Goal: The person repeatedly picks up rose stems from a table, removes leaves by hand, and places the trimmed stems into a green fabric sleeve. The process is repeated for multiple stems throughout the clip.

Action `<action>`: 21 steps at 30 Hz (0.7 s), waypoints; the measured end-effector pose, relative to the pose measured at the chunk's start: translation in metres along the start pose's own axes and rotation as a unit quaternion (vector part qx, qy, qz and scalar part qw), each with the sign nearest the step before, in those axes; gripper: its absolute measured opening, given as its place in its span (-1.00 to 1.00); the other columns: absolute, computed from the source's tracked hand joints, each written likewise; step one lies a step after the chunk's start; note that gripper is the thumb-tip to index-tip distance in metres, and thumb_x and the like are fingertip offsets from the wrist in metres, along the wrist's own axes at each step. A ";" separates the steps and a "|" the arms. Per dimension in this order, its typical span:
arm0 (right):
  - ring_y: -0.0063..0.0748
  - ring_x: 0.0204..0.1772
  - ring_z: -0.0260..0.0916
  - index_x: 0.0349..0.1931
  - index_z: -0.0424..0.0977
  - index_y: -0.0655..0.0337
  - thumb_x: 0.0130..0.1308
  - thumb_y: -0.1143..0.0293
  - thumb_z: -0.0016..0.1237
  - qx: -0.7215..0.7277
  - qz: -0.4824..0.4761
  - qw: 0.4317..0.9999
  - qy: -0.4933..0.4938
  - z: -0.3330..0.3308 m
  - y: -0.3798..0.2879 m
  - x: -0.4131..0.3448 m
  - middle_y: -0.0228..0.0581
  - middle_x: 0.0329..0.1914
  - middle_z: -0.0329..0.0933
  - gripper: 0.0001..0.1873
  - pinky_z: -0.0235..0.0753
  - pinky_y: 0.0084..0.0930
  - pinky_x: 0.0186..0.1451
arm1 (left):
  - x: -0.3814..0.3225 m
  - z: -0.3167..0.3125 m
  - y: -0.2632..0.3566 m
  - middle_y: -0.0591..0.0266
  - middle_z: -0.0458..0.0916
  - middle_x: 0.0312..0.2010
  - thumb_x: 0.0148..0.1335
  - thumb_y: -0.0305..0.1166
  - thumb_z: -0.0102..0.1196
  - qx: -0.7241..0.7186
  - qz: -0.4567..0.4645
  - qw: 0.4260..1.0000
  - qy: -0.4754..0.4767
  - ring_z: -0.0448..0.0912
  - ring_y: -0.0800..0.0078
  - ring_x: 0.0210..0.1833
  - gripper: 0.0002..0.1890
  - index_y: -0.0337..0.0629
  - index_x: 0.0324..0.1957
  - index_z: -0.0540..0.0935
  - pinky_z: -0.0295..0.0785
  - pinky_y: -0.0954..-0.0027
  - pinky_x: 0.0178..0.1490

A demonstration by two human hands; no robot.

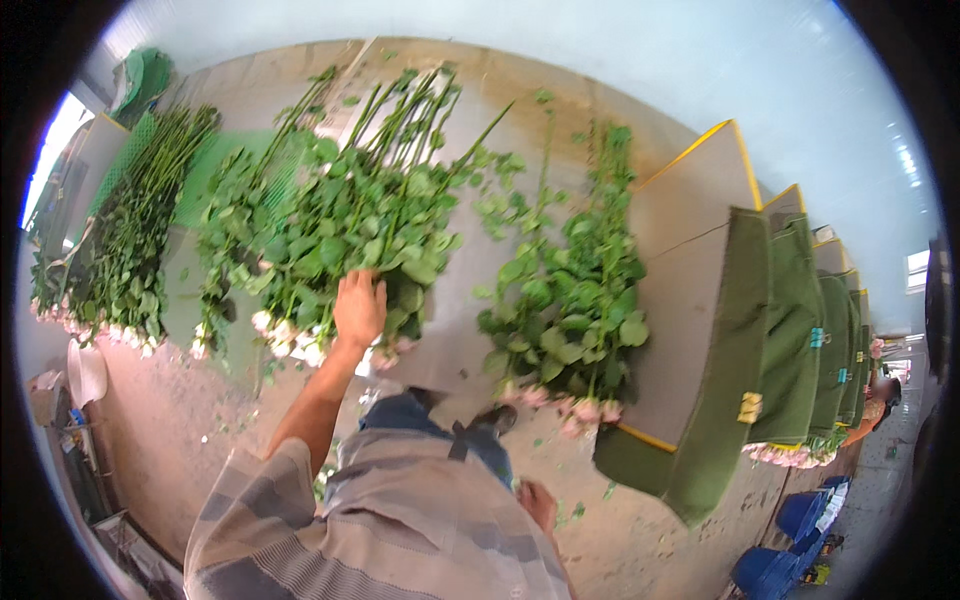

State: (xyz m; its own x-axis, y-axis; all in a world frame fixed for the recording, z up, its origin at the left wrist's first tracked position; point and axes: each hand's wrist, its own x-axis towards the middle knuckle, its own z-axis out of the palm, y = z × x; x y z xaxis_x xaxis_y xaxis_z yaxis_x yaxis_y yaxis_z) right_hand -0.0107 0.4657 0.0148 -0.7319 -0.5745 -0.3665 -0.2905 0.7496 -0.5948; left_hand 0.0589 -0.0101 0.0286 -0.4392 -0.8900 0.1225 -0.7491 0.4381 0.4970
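My left hand (360, 311) reaches into a large pile of leafy rose stems (352, 210), just above their pale pink blooms; the leaves hide its fingertips, so its grip cannot be made out. My right hand (538, 504) hangs low beside my body, its fingers partly hidden, away from the flowers. To the right of the pile lies a smaller bunch of pink roses (592, 300), with blooms towards me. Thin loose stems (541, 180) lie between the two. At the left, a dense bunch of roses (139, 225) rests with stems pointing away.
Grey dividers with yellow edges (690, 300) and green cloth flaps (724, 360) line the right side. Green mesh (225, 169) lies beneath stems at the left. Blue buckets (765, 571) stand on the floor at lower right. Another person (874, 409) is at the far right.
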 end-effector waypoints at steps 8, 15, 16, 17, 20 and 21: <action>-0.39 -0.20 0.53 -0.11 0.49 0.35 0.35 0.36 -0.11 0.184 -0.158 0.970 0.009 0.075 -0.236 0.208 -0.14 -0.26 0.59 -0.75 0.47 -0.47 -0.08 | 0.025 0.011 -0.011 0.00 0.49 -0.03 0.12 0.07 0.17 0.077 -0.085 0.985 -0.131 0.45 0.04 0.08 -0.44 -0.20 -0.05 0.48 0.44 0.10 0.05; -0.38 -0.22 0.53 -0.13 0.51 0.30 0.28 0.45 -0.07 0.278 -0.073 0.958 -0.001 0.113 -0.254 0.292 -0.16 -0.28 0.60 -0.80 0.46 -0.49 -0.09 | 0.052 0.000 -0.035 -0.14 0.61 -0.17 0.02 -0.28 0.17 -0.009 -0.137 0.978 -0.159 0.59 -0.08 -0.09 -0.54 -0.27 -0.02 0.48 0.48 0.11 0.02; -0.38 -0.22 0.53 -0.13 0.51 0.31 0.28 0.45 -0.07 0.295 -0.059 0.954 0.003 0.118 -0.252 0.300 -0.17 -0.27 0.60 -0.80 0.46 -0.49 -0.09 | 0.057 -0.008 -0.045 -0.12 0.63 -0.20 0.04 -0.32 0.14 -0.040 -0.119 0.979 -0.158 0.60 0.00 -0.10 -0.55 -0.30 -0.01 0.49 0.47 0.17 0.01; -0.38 -0.22 0.52 -0.13 0.51 0.31 0.28 0.45 -0.06 0.320 -0.015 0.947 -0.001 0.122 -0.250 0.307 -0.17 -0.26 0.60 -0.80 0.46 -0.50 -0.09 | 0.060 -0.017 -0.057 -0.10 0.65 -0.22 0.06 -0.36 0.11 -0.071 -0.093 0.983 -0.143 0.62 0.08 -0.11 -0.57 -0.32 0.00 0.50 0.47 0.22 0.01; -0.31 -0.19 0.53 -0.13 0.51 0.30 0.28 0.42 -0.06 0.402 0.022 0.914 -0.047 0.137 -0.257 0.324 -0.13 -0.25 0.59 -0.78 0.47 -0.42 -0.07 | 0.074 -0.037 -0.086 0.20 0.63 -0.24 0.11 -0.52 0.01 -0.355 -0.158 0.903 -0.182 0.54 0.43 -0.19 -0.69 -0.33 -0.06 0.54 0.41 0.40 -0.03; -0.26 -0.18 0.54 -0.12 0.51 0.29 0.29 0.39 -0.06 0.431 0.052 0.898 -0.071 0.140 -0.263 0.328 -0.11 -0.26 0.59 -0.78 0.47 -0.38 -0.07 | 0.078 -0.043 -0.094 0.24 0.59 -0.17 0.14 -0.53 0.00 -0.368 -0.213 0.880 -0.213 0.51 0.46 -0.17 -0.65 -0.33 0.01 0.51 0.42 0.40 -0.03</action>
State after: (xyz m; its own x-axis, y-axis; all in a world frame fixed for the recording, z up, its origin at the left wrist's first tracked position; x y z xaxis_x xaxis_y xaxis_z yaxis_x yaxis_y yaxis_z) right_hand -0.0880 0.0347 -0.0491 -0.6241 -0.5974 -0.5037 0.4055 0.3034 -0.8623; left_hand 0.1161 -0.1260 0.0286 -0.4605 -0.7567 -0.4641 -0.4353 -0.2631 0.8610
